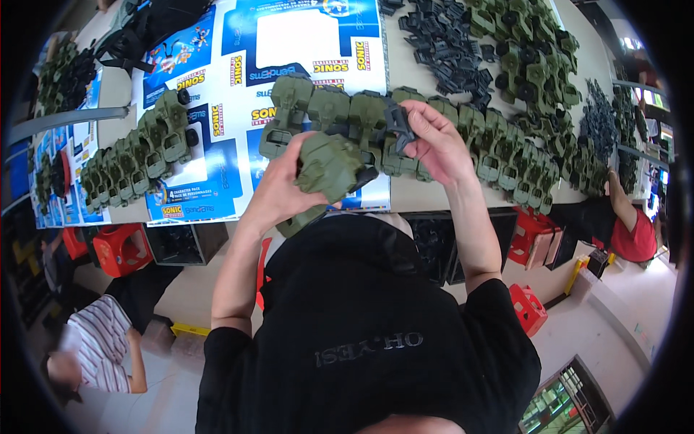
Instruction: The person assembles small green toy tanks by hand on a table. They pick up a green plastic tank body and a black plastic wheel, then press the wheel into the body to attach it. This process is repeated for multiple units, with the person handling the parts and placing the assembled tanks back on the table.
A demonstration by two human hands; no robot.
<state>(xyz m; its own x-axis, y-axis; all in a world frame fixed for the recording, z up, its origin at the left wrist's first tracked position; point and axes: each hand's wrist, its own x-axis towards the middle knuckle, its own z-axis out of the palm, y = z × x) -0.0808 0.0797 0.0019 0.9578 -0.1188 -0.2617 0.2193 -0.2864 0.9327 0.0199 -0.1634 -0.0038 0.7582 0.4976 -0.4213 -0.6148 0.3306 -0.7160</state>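
Observation:
My left hand (pixel 278 184) is closed around an olive-green toy vehicle body (pixel 329 168), held tilted over the table's near edge. A dark piece shows at the body's right end. Between the thumb and fingers of my right hand (pixel 442 145) is a dark grey plastic part (pixel 398 126), raised a little to the right of the body and apart from it. Just beyond both hands, a row of like green vehicle bodies (pixel 369 116) stands side by side on the table.
Loose dark grey parts (pixel 441 47) are heaped at the far side, beside piled green vehicles (pixel 531 54). Another green row (pixel 137 155) stands left on printed blue-and-white sheets (pixel 238 32). Red stools (pixel 123 247) sit below the table edge. A person in stripes (pixel 105 340) is behind at left.

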